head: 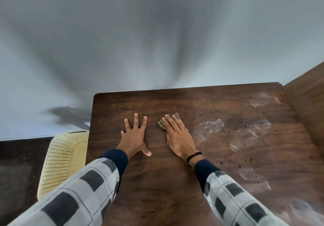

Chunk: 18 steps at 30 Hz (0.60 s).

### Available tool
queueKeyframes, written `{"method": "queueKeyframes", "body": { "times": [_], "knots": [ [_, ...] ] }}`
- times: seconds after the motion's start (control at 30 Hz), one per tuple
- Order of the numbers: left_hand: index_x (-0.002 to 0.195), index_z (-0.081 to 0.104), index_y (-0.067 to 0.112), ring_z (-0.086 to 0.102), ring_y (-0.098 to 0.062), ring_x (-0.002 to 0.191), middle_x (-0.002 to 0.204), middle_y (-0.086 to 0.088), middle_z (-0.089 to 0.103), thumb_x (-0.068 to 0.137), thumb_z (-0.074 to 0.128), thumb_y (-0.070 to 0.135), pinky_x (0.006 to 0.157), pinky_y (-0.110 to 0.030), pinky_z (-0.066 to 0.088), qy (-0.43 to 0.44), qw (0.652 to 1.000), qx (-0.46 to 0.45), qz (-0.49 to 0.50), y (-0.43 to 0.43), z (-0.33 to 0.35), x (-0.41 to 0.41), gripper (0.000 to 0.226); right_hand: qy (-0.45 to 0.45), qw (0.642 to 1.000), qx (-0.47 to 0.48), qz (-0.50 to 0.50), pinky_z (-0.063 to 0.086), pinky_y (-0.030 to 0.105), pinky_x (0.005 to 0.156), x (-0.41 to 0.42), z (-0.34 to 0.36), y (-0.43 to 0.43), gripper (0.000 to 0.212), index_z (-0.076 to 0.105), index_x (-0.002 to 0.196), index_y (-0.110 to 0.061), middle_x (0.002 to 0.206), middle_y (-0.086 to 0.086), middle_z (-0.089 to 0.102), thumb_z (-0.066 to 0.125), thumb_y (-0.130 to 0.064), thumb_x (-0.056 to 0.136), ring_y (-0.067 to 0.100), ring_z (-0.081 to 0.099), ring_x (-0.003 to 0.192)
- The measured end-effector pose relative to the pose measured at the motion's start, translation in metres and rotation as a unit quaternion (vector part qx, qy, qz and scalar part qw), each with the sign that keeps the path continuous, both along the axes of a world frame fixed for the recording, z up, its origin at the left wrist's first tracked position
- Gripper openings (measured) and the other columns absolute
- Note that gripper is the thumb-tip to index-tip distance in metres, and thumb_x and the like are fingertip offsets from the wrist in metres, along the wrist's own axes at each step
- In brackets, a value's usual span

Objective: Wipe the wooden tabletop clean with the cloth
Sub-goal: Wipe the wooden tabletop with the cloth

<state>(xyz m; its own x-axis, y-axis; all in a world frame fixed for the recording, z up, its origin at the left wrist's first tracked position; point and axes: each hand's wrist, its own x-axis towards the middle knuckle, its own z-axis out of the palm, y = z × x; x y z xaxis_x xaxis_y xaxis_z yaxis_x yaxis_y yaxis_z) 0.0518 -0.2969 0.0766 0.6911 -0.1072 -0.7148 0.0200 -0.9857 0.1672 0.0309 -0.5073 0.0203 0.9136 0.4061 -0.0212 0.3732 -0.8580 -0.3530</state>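
The dark wooden tabletop fills the lower right of the head view. My right hand lies flat on a small brown patterned cloth, pressing it against the wood; the cloth shows only past my fingertips and along the hand's left side. My left hand rests palm down on the bare wood just left of it, fingers spread, holding nothing. Whitish smears and dark specks cover the tabletop to the right of the cloth.
A cream perforated plastic chair stands against the table's left edge. A grey-white wall rises behind the far edge. A wooden panel borders the table on the right. Dark floor lies at lower left.
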Motion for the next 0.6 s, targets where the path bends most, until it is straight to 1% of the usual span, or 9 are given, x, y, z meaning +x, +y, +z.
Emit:
{"method": "queueKeyframes", "body": {
  "times": [0.07, 0.13, 0.23, 0.33, 0.37, 0.4, 0.5, 0.53, 0.6],
  "knots": [
    [0.153, -0.027, 0.030, -0.028, -0.049, 0.142, 0.155, -0.007, -0.042, 0.057, 0.093, 0.049, 0.114, -0.068, 0.012, 0.000, 1.000, -0.004, 0.000, 0.000, -0.001, 0.000, 0.155, 0.000, 1.000, -0.011, -0.004, 0.003, 0.036, 0.125, 0.036, -0.001, -0.010, 0.060, 0.025, 0.159, -0.014, 0.166, 0.005, 0.022, 0.038, -0.024, 0.101, 0.025, 0.012, 0.154],
    [0.153, -0.027, 0.031, -0.029, -0.049, 0.142, 0.155, -0.006, -0.043, 0.057, 0.092, 0.050, 0.114, -0.068, 0.011, 0.001, 1.000, -0.005, 0.000, 0.001, -0.001, 0.000, 0.154, 0.010, 0.999, -0.013, -0.052, -0.001, 0.034, 0.125, 0.084, -0.001, -0.016, 0.060, 0.025, 0.159, -0.013, 0.167, 0.007, 0.021, 0.034, -0.025, 0.100, 0.026, 0.012, 0.154],
    [0.153, -0.026, 0.032, -0.028, -0.049, 0.143, 0.155, -0.005, -0.041, 0.056, 0.092, 0.053, 0.114, -0.068, 0.012, -0.005, 1.000, -0.003, -0.002, 0.003, -0.001, -0.002, 0.154, 0.036, 0.988, -0.005, -0.149, 0.002, 0.037, 0.125, 0.126, 0.001, -0.022, 0.058, 0.029, 0.157, -0.009, 0.165, 0.012, 0.024, 0.036, -0.020, 0.101, 0.030, 0.015, 0.153],
    [0.153, -0.026, 0.032, -0.027, -0.048, 0.143, 0.156, -0.006, -0.041, 0.056, 0.091, 0.054, 0.114, -0.067, 0.012, -0.005, 1.000, -0.002, -0.006, 0.002, -0.002, -0.001, 0.154, 0.028, 0.976, 0.000, -0.215, 0.006, 0.043, 0.126, 0.109, -0.004, -0.013, 0.060, 0.027, 0.158, -0.008, 0.165, 0.012, 0.023, 0.030, -0.024, 0.100, 0.031, 0.015, 0.153],
    [0.153, -0.026, 0.032, -0.027, -0.049, 0.143, 0.156, -0.006, -0.041, 0.056, 0.091, 0.053, 0.114, -0.067, 0.012, -0.007, 1.000, -0.002, -0.007, 0.002, -0.003, -0.001, 0.154, 0.021, 0.976, -0.003, -0.217, 0.007, 0.045, 0.126, 0.091, -0.006, -0.006, 0.063, 0.026, 0.158, -0.009, 0.166, 0.012, 0.022, 0.026, -0.026, 0.098, 0.031, 0.014, 0.154],
    [0.153, -0.026, 0.031, -0.027, -0.049, 0.143, 0.156, -0.006, -0.040, 0.056, 0.091, 0.053, 0.114, -0.067, 0.012, -0.008, 1.000, -0.002, -0.006, 0.001, -0.003, -0.001, 0.154, 0.020, 0.981, -0.008, -0.191, 0.010, 0.047, 0.126, 0.071, -0.007, 0.001, 0.063, 0.025, 0.158, -0.010, 0.166, 0.012, 0.022, 0.024, -0.028, 0.098, 0.031, 0.014, 0.154],
    [0.153, -0.025, 0.032, -0.026, -0.049, 0.143, 0.156, -0.006, -0.040, 0.055, 0.092, 0.052, 0.114, -0.068, 0.013, -0.006, 1.000, 0.000, -0.004, 0.000, -0.003, 0.000, 0.155, 0.019, 0.999, -0.011, -0.035, 0.013, 0.045, 0.126, 0.031, -0.005, -0.002, 0.060, 0.025, 0.159, -0.014, 0.166, 0.005, 0.023, 0.025, -0.030, 0.101, 0.026, 0.014, 0.154],
    [0.153, -0.025, 0.032, -0.026, -0.049, 0.143, 0.156, -0.006, -0.041, 0.055, 0.092, 0.053, 0.114, -0.068, 0.014, -0.005, 1.000, 0.001, -0.003, 0.000, -0.003, 0.000, 0.155, 0.018, 1.000, -0.009, -0.014, 0.012, 0.043, 0.126, 0.035, -0.003, -0.011, 0.060, 0.024, 0.159, -0.016, 0.167, 0.003, 0.021, 0.025, -0.031, 0.101, 0.024, 0.013, 0.154],
    [0.153, -0.026, 0.032, -0.026, -0.049, 0.143, 0.156, -0.006, -0.041, 0.055, 0.092, 0.053, 0.115, -0.068, 0.014, -0.004, 1.000, 0.004, -0.003, -0.001, -0.002, 0.000, 0.155, 0.022, 0.998, -0.021, -0.059, 0.007, 0.040, 0.126, 0.054, -0.003, -0.028, 0.062, 0.022, 0.160, -0.017, 0.167, 0.002, 0.019, 0.022, -0.033, 0.100, 0.023, 0.012, 0.155]
  ]
}}
